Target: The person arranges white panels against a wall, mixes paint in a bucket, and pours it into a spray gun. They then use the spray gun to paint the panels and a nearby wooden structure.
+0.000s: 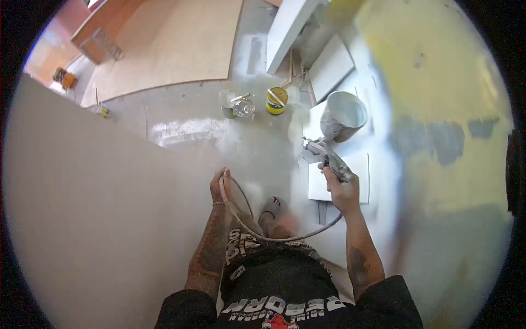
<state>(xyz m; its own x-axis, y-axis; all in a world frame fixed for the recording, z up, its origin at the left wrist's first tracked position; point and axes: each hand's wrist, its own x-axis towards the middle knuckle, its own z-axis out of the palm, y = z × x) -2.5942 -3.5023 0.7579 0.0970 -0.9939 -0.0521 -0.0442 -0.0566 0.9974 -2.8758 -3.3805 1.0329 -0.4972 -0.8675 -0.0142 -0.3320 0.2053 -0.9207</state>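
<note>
My right hand (344,192) is closed round the handle of a paint spray gun (331,159), whose nozzle points to the left. A pale paint cup (343,116), streaked on the outside, sits on the gun. In my left hand (220,185) the air hose (285,239) is gripped; it sags in a loop in front of my body and runs up to my right wrist. White panels (350,178) lie or lean below and behind the gun.
A yellow-and-black can (276,101) stands on the floor beside a clear bottle (244,108) and a cloudy container. A large pale board (93,219) fills the left. To the right rises a patchy yellow wall (438,82). A plywood sheet (175,41) lies at the back.
</note>
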